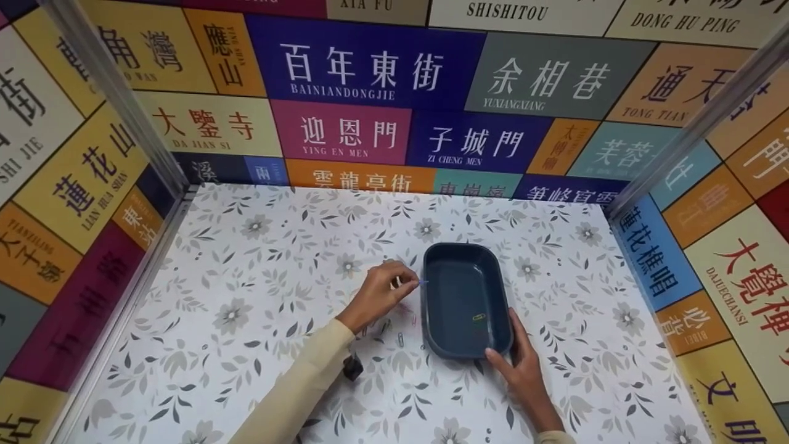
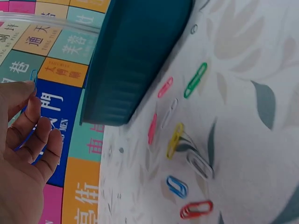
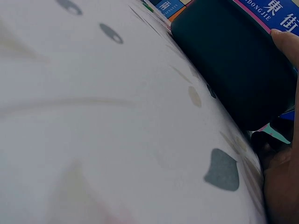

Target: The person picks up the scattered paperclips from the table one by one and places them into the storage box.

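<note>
My left hand [image 1: 383,290] pinches a blue paper clip [image 2: 33,76] between thumb and forefinger, close to the left rim of a dark blue rectangular tray [image 1: 462,271]. The other fingers of that hand are loosely bent. Inside the tray lies a yellow paper clip [image 1: 479,318]. At the tray's near right corner, my right hand [image 1: 525,373] grips it, thumb at the near rim and fingers along the right side. Left of the tray lie loose paper clips, among them a green one [image 2: 195,80], a yellow one [image 2: 175,141] and a red one [image 2: 196,209].
A white floral cloth [image 1: 296,259] covers the table. Panels with street names [image 1: 363,68] stand behind and on both sides, with metal posts at the corners. A small black object [image 1: 352,368] is at the left wrist.
</note>
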`<action>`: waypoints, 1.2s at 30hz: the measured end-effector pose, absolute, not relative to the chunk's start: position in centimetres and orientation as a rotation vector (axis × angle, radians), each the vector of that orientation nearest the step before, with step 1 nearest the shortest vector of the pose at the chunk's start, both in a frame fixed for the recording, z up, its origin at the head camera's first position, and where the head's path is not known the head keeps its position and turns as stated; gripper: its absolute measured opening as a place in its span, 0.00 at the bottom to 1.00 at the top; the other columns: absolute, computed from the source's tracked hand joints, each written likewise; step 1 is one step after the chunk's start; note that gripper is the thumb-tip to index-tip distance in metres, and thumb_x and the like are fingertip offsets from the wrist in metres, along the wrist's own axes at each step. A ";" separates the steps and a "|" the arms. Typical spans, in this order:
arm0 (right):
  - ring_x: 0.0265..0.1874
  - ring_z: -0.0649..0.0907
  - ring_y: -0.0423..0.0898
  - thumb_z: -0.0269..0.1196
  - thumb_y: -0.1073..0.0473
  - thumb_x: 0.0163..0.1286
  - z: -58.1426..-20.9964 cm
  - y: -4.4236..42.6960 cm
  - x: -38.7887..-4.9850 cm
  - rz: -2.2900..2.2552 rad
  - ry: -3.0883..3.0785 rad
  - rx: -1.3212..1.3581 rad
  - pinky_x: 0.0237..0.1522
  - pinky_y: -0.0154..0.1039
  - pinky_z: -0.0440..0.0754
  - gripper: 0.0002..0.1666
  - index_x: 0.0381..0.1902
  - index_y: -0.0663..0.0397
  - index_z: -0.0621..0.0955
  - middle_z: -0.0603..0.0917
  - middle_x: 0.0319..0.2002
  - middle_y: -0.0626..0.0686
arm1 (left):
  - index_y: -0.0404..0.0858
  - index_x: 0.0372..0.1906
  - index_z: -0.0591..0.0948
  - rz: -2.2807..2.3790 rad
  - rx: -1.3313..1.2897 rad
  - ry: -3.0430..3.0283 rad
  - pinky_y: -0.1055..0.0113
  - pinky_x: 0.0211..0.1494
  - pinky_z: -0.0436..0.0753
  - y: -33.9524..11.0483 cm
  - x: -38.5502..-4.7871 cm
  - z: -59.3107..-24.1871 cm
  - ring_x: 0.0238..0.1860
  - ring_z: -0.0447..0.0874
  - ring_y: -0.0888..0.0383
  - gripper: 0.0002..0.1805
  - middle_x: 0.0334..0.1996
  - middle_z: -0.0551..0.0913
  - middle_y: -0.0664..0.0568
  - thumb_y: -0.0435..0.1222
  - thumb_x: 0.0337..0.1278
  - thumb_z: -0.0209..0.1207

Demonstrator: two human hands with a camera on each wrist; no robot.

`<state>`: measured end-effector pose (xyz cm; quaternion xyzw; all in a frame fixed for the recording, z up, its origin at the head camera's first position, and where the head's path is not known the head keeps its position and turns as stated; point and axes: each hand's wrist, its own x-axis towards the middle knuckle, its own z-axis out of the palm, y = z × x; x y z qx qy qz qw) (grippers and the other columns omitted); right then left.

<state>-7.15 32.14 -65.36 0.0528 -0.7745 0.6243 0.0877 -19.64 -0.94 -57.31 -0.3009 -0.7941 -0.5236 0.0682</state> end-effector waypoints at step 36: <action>0.81 0.61 0.26 0.71 0.71 0.73 -65.2 32.2 -7.1 1.867 -2.318 0.146 0.76 0.22 0.58 0.55 0.90 0.57 0.56 0.56 0.88 0.63 | 0.34 0.46 0.91 -1.540 -1.076 -2.407 0.66 0.43 0.83 4.7 -20.4 -56.2 0.38 0.83 0.58 0.04 0.37 0.88 0.48 0.32 0.76 0.69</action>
